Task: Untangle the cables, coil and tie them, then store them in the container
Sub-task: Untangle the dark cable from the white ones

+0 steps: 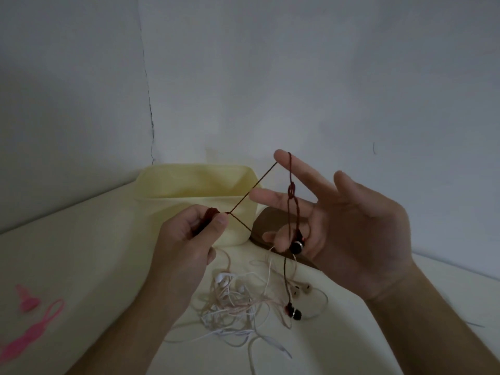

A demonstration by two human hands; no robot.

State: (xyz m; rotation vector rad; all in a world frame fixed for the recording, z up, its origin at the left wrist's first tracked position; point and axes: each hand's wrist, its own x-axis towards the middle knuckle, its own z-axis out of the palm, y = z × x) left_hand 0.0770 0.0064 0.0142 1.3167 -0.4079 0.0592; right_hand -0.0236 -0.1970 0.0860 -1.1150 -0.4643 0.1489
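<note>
Red cable [290,204] looped over spread right-hand fingers [286,161]

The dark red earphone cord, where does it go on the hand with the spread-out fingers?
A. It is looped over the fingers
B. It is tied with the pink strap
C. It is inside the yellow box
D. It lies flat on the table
A: the dark red cord runs over the tip of a raised finger of the right hand and hangs down across the others, while the left hand pinches its bunched end.
</note>
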